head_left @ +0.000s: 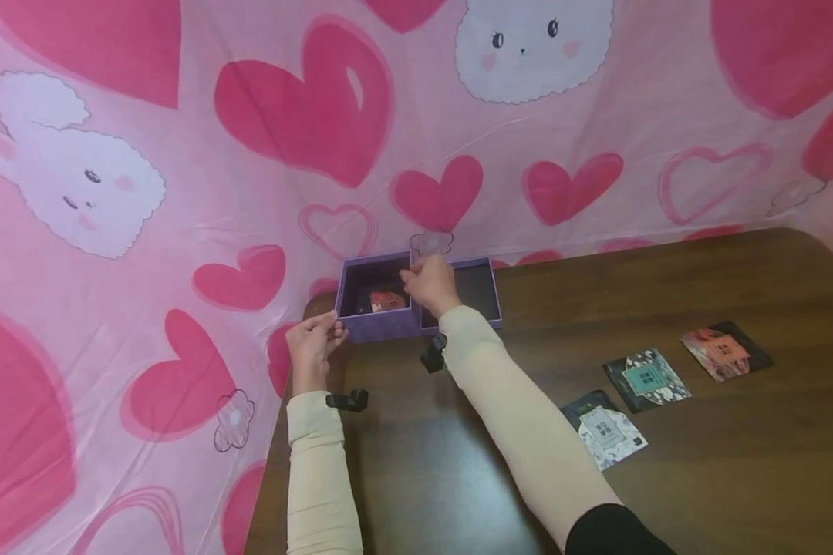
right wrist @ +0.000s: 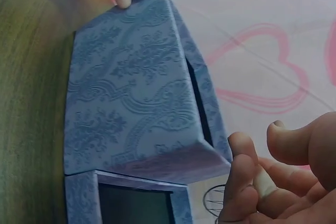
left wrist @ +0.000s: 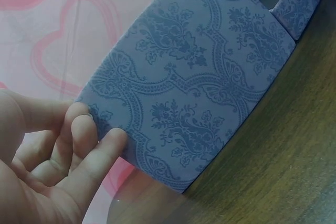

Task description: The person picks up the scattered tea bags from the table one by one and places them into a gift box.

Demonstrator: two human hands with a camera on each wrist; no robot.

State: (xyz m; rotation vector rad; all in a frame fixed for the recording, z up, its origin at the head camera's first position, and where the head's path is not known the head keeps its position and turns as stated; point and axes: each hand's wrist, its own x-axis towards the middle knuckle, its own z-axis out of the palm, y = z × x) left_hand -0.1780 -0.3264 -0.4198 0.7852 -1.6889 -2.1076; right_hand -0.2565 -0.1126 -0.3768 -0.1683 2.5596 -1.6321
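A purple patterned box (head_left: 382,328) stands without its lid at the back left of the table, and a packet with a red label (head_left: 386,301) lies inside it. My left hand (head_left: 314,343) pinches the box's left front corner; the left wrist view shows the fingertips (left wrist: 116,139) against the patterned wall. Over the right wall hovers my right hand (head_left: 433,284), its fingers loosely bent. In the right wrist view, thumb and fingers are apart and hold nothing. Right beside the box lies its lid (head_left: 497,299), dark inside turned up and partly hidden by the right hand.
On the right of the wooden table (head_left: 750,462) lie three flat packets: one with an orange label (head_left: 726,351), one teal (head_left: 647,380) and one white (head_left: 604,428). The right forearm partly covers the white one. A pink heart-print cloth (head_left: 250,193) hangs behind and left.
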